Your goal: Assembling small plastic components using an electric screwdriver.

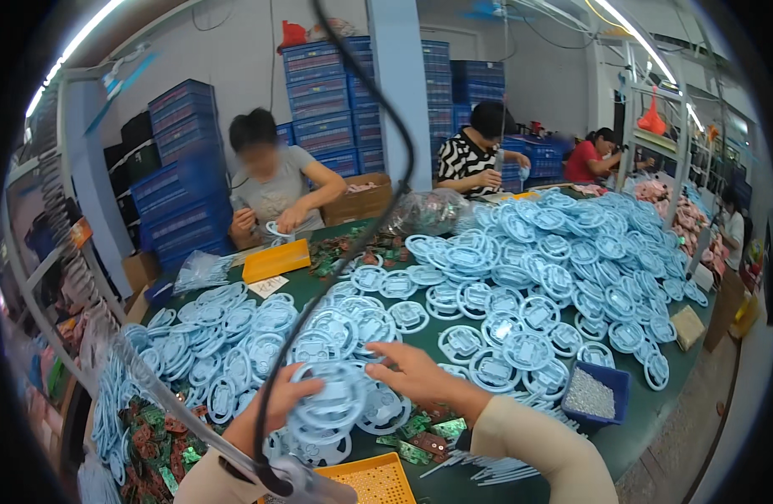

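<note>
My left hand [279, 405] grips a light-blue round plastic part [329, 400] by its left edge, thumb lying over its face. The part is slightly blurred and is held above other parts of the same kind. Just right of it, my right hand [422, 376] reaches in with its fingers apart and nothing visible in them. Whether its fingertips touch the held part I cannot make out. Below the hands are green and brown circuit boards [433, 435] and a yellow tray [374, 483] of small pieces.
A large pile of blue round parts [563, 252] covers the green table [655, 412]. At right stands a blue bin [615, 395] of clear pieces, near thin light-blue rods [504, 462]. A black cable [407, 143] hangs in front. Several people work across the table.
</note>
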The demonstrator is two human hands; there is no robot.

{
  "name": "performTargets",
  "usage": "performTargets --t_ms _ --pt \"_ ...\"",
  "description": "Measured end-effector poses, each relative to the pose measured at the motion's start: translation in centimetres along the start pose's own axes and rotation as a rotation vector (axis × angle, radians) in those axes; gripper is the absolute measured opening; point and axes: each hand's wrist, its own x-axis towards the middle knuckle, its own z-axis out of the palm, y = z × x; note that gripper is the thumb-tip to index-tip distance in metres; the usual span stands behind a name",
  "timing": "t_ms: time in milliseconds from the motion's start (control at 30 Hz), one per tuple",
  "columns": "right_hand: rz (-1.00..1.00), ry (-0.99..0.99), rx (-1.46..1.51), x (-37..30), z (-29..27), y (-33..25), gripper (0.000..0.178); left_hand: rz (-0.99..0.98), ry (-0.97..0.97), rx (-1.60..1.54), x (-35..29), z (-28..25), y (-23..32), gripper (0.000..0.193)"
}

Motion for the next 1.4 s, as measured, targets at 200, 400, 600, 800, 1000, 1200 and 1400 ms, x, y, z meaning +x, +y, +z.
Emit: performTargets --t_ms 200,400,600,800,1000,1200,1400 --pt "0.529 0.094 -1.002 -2.2 -9.3 8.7 0.087 0.200 0.189 0.348 -2.1 -4.4 -3.0 0.040" --pt "0.799 -0.028 -0.929 -1.6 -11.0 9.5 0.087 0.420 0.367 0.548 -4.9 -4.7 -4.7 0.048" --pt "0.794 0.005 -0.910 1.2 -6.5 7.8 0.091 0.403 0.443 0.623 -11.0 -4.5 -5.1 0.043" --pt "0.720 0.128 -0.850 1.1 -7.9 9.5 0.084 0.461 0.296 0.790 -13.8 -3.1 -6.4 0.050" --pt "0.495 -0.057 -0.968 2.8 -4.8 9.3 0.083 0.376 0.357 0.891 -15.0 -2.4 -8.6 0.061" --pt "0.549 -0.253 -0.997 4.1 -6.3 6.9 0.088 0.373 0.350 0.972 -13.5 -1.6 -8.2 0.057" --pt "0.491 -0.161 -0.832 4.1 -7.2 6.9 0.076 0.397 0.319 0.892 -13.4 -2.6 -8.5 0.055"
